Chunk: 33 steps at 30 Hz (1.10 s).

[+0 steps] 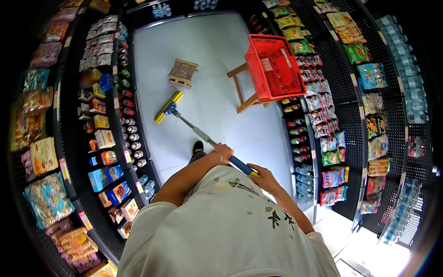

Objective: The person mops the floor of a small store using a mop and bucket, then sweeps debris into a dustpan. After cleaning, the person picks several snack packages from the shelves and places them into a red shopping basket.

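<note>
A sponge mop with a yellow head [169, 107] and a blue joint slants across the floor in front of me. My left hand [224, 153] is wrapped around its pole [194, 128], just above the blue grip. Nearer my body, my right hand [263, 177] holds the yellow-banded end of that blue grip [242, 165]. The mop head appears to rest on the pale tiled floor [214, 45], just short of a small wooden pallet-like stand [183, 72] with a brownish top. One dark shoe [198, 146] shows beneath my left forearm.
On the right, a red plastic shopping basket [258, 88] sits on a wooden stool [247, 103] and holds some small items. Black shelving with snacks and boxes [105, 138] lines the left side. More shelves with snack bags [330, 152] and bottles [413, 79] stand on the right.
</note>
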Tool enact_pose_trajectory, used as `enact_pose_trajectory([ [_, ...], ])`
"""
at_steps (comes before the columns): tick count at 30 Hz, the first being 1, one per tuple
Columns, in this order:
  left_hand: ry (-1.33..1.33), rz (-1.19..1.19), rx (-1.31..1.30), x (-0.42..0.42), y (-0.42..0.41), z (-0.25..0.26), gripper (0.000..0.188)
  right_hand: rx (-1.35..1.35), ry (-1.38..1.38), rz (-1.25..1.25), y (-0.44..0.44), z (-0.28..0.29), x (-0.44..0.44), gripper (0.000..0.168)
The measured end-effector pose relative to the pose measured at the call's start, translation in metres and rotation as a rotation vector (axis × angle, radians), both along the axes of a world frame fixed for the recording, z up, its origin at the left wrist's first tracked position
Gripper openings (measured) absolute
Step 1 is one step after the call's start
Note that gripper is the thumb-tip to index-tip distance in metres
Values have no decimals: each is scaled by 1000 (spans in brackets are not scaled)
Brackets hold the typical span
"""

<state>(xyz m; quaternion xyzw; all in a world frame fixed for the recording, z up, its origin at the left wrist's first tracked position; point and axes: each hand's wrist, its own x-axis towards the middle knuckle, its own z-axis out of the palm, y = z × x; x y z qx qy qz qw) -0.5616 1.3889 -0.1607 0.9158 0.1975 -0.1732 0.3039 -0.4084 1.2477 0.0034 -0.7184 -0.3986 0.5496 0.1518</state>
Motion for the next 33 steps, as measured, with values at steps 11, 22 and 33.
enact_pose_trajectory([
  [11,93,197,114,-10,11,-11,16,216,-13,100,26,-53,2,46],
  [22,-458,481,215,-66,54,45,18,61,875,-112,92,-35,-26,55],
  [33,-1093,1066,290,-184,191,126,19,-171,716,-556,131,-133,-57,44],
])
